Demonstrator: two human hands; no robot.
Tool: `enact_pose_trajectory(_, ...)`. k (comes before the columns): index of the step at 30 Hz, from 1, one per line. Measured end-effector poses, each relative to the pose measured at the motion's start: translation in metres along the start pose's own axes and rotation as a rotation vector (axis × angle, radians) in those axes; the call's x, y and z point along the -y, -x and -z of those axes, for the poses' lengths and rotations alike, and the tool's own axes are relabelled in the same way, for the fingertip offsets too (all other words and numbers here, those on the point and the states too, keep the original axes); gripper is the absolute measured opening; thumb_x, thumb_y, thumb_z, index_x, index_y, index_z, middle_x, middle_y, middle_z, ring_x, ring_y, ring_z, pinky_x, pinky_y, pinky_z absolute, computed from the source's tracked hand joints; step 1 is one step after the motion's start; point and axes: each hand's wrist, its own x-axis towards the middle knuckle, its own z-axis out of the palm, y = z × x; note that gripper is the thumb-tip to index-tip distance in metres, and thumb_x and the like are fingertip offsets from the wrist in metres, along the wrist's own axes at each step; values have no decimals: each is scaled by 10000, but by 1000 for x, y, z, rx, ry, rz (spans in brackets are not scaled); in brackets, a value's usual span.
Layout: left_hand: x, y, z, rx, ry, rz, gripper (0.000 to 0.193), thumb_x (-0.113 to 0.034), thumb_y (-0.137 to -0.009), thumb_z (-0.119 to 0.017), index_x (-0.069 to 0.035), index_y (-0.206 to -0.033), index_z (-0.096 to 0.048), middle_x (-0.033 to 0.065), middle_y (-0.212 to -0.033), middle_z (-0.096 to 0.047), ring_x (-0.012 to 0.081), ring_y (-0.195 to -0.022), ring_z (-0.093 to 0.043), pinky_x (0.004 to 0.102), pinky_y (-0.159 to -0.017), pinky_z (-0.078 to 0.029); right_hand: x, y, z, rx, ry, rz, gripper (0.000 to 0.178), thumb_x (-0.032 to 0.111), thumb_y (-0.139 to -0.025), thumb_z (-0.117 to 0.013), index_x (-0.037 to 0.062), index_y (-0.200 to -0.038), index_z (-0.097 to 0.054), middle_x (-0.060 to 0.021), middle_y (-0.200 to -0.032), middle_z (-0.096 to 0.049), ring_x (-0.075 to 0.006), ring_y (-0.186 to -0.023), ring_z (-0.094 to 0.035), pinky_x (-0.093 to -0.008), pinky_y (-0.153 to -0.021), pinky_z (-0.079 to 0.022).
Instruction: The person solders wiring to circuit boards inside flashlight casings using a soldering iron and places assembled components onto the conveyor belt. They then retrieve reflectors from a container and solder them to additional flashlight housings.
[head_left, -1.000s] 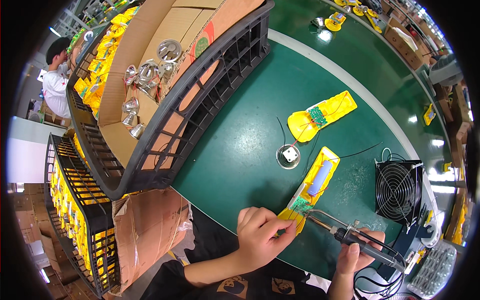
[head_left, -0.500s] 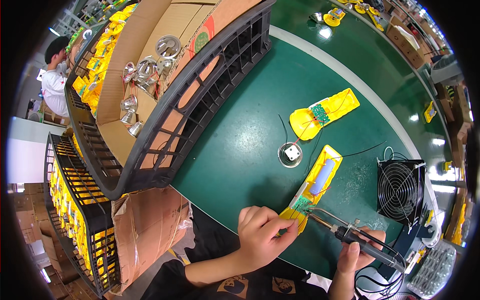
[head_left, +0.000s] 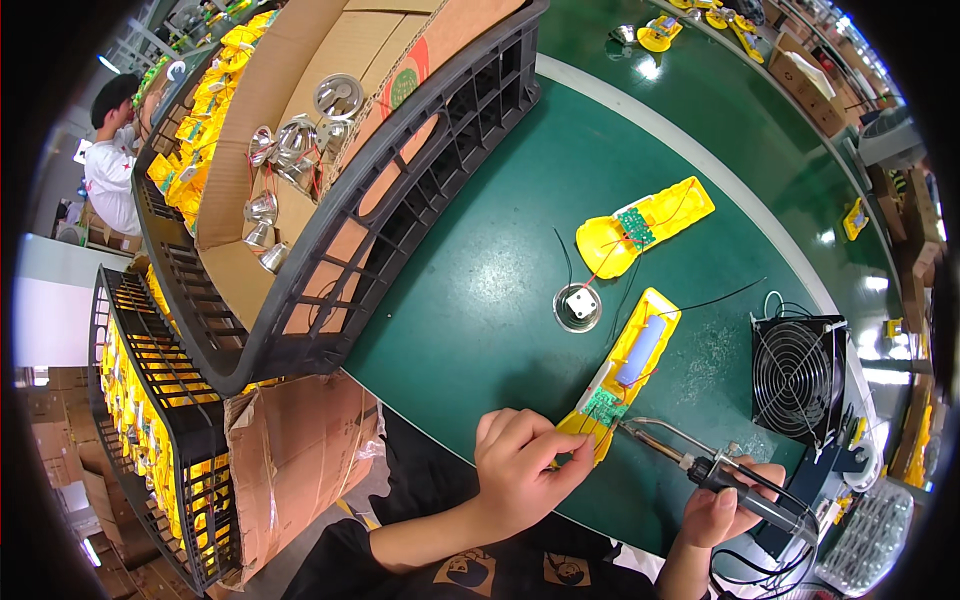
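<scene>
My left hand (head_left: pixel 527 462) is closed in a pinch at the near end of a yellow plastic housing (head_left: pixel 640 318); what the fingertips grip is too small to make out. Inside that housing lie a blue cylindrical battery (head_left: pixel 641 350) and a green circuit board (head_left: pixel 604 406) with thin wires. My right hand (head_left: pixel 728 508) is wrapped round a soldering iron (head_left: pixel 745 494), which has a thin metal tube along its shaft. Its tip points left, close to the board's right edge. Farther off lie a second yellow housing (head_left: pixel 682 208) with a board and a wired round reflector (head_left: pixel 578 308).
A black crate (head_left: pixel 300 325) holding a cardboard box (head_left: pixel 225 270) with silvery reflectors (head_left: pixel 296 140) stands at left. Another crate (head_left: pixel 190 445) below contains yellow parts. A black fan (head_left: pixel 795 375) stands at right. Across the table's pale strip are more yellow parts (head_left: pixel 660 33). A person (head_left: pixel 110 165) sits far left.
My right hand and the soldering iron have shifted slightly right, with the tip drawn a little away from the board. My left hand stays almost in place.
</scene>
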Motion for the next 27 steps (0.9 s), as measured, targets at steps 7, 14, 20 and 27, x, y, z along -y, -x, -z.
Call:
enact_pose_trajectory(7, -8, -2, 6, 15, 42, 34, 136, -14, -552, -699, -72, -616, -593, 8, -582, -451, 144, -488, -407, 273, -542, -324, 4, -7, 6, -79, -63, 59, 351, 252, -729, -596, 0, -784, -358, -41, -728, -332, -91, -540, -357, -198, -461, -308)
enact_pose_trajectory(14, -41, -25, 17, 423, -291, 82, 519, -289, -624, -692, 22, -962, -451, 141, -888, -484, 290, -801, -486, 356, -688, -403, 28, -7, 39, -166, -71, 107, 398, 271, -706, -635, -10, -780, -364, -61, -616, -415, -121, -450, -459, -204, -381, -385)
enact_pose_trajectory(20, -61, -55, 8, 571, -444, 70, 361, -290, -644, -613, 41, -757, -519, 187, -733, -539, 332, -713, -540, 393, -638, -443, 42, 28, 74, -337, -50, 74, 436, 357, -679, -645, 58, -804, -354, -16, -614, -408, -39, -486, -366, -143, -379, -280)
enact_pose_trajectory(27, -78, -146, -52, 520, -189, 58, 347, -293, -672, -592, 9, -843, -578, 204, -772, -586, 335, -728, -573, 388, -653, -453, 63, 67, 131, -738, 339, 34, 448, 421, -721, -600, 6, -685, -434, -77, -667, -453, -185, -568, -468, -328, -483, -372)
